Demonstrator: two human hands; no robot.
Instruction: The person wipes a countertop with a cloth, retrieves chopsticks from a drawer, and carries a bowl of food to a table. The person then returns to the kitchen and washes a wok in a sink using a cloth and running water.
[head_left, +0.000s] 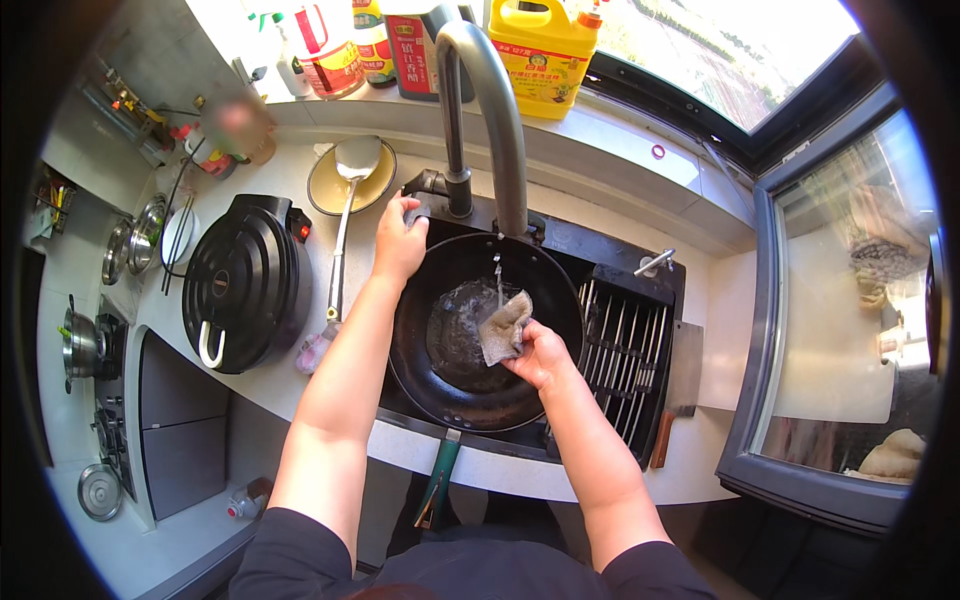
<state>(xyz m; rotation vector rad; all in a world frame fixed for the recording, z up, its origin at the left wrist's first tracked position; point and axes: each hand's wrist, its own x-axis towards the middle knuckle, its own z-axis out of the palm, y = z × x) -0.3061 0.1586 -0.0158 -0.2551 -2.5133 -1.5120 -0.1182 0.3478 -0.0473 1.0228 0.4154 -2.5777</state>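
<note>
A black wok (416, 360) with a green handle sits in the sink, with water pooled in its bottom. Above it arches a grey metal faucet (502, 127), from which a thin stream falls toward a greyish cleaning cloth (504, 330). The cloth is pinched in the fingers of my right hand (541, 356), over the right part of the wok. My left hand (403, 244) is at the faucet's base, by its side lever, beyond the wok's upper left rim; whether it grips the lever I cannot tell.
A black electric griddle (247, 285) and a metal spatula (349, 195) on a yellowish bowl (319, 184) lie left. Right are a drying rack (622, 352), a cleaver (684, 367) and an opened window sash (750, 337). A yellow jug (540, 60) and several bottles line the sill.
</note>
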